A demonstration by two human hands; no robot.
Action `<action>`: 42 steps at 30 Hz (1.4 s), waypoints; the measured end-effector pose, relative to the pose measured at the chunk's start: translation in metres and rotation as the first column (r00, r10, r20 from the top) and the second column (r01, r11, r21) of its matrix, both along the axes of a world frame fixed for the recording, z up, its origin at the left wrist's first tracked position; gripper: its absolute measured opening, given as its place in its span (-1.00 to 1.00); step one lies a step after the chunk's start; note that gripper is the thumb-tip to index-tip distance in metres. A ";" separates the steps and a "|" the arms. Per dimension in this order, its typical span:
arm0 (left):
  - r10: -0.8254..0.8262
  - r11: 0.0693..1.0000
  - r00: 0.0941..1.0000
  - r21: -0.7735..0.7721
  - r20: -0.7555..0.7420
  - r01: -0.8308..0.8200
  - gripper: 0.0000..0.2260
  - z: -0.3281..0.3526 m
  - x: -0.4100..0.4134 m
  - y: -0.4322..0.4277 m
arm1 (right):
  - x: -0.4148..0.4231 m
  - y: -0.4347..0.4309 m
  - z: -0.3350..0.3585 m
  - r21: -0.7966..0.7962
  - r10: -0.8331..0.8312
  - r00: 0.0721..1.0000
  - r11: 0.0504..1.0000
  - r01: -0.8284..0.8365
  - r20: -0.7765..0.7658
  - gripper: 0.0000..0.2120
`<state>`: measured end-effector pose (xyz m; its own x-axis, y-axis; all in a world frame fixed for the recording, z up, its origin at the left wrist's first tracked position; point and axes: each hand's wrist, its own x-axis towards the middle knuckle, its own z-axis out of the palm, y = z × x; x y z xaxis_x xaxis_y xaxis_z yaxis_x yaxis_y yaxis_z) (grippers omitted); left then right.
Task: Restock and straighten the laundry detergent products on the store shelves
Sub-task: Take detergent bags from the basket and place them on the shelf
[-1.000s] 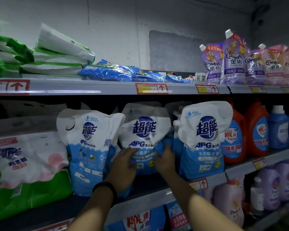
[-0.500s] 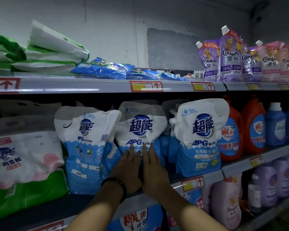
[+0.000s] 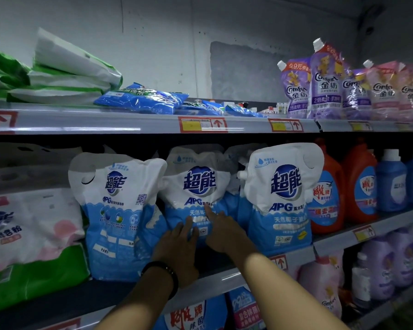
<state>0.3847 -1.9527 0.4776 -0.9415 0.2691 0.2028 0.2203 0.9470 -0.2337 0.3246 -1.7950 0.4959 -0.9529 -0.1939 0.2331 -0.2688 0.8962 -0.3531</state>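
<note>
Blue-and-white middle pouch (image 3: 197,198) on middle shelf (image 3: 224,278) | left hand (image 3: 177,253) flat, fingers spread, pressed on pouch bottom | right hand (image 3: 224,232) beside it, fingers loose, pointing finger up on pouch front | same pouches standing on both sides of middle pouch

Left hand (image 3: 177,248): slid from the middle detergent pouch (image 3: 198,194) face down toward the shelf front edge (image 3: 215,279).
Right hand (image 3: 224,232): index finger now extended, other fingers curled.
Middle detergent pouch: more upright, label uncovered.
</note>
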 end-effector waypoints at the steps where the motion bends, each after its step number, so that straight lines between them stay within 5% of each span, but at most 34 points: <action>1: -0.004 1.000 1.000 0.001 0.000 0.004 -0.12 0.001 0.000 0.000 | 0.000 -0.001 0.003 -0.018 -0.008 1.000 1.000 0.008 0.017 -0.08; 5: -0.066 0.991 0.998 0.121 0.008 0.065 -0.17 0.008 0.011 -0.007 | 0.020 -0.012 0.013 -0.167 0.030 0.996 0.986 -0.017 0.079 -0.21; 9: -0.169 0.924 0.984 0.337 -0.063 0.180 -0.55 0.010 0.028 -0.021 | 0.050 -0.020 0.014 -0.258 0.018 0.999 0.966 -0.024 -0.027 -0.47; 15: -0.222 0.903 0.908 0.276 -0.356 0.329 -0.53 -0.002 0.081 -0.057 | 0.076 -0.041 0.018 -0.398 0.145 0.987 0.903 -0.161 -0.069 -0.43; 20: -0.131 0.882 0.856 0.336 -0.500 0.331 -0.59 -0.008 0.135 -0.088 | 0.084 -0.078 0.023 -0.638 0.233 0.965 0.727 -0.255 -0.121 -0.51; 23: -0.026 0.843 0.877 0.460 -0.479 0.277 -0.53 -0.016 0.146 -0.100 | 0.076 -0.101 0.031 -0.730 0.205 0.967 0.637 -0.248 -0.150 -0.64; 32: 0.038 0.736 0.940 0.646 -0.340 0.204 -0.24 -0.022 0.141 -0.119 | 0.056 -0.138 0.032 -0.592 -0.025 0.959 0.791 -0.154 -0.284 -0.59; 36: 0.112 0.579 0.956 0.799 -0.271 0.159 -0.16 -0.026 0.130 -0.123 | 0.072 -0.139 0.037 -0.649 -0.086 0.927 0.738 -0.187 -0.365 -0.65; 40: 0.181 0.421 0.949 0.892 -0.258 0.162 0.12 -0.027 0.128 -0.101 | 0.110 -0.128 0.052 -0.613 -0.095 0.880 0.751 -0.243 -0.466 -0.66; 42: 0.203 0.262 0.938 0.939 -0.281 0.224 0.27 -0.016 0.138 -0.082 | 0.131 -0.130 0.055 -0.568 -0.107 0.814 0.767 -0.298 -0.571 -0.71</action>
<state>0.5222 -2.0350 0.4618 -0.7692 -0.3125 0.5574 0.3573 0.5130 0.7805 0.4554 -1.9248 0.5505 -0.6016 0.1005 0.7925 -0.6622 0.4921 -0.5651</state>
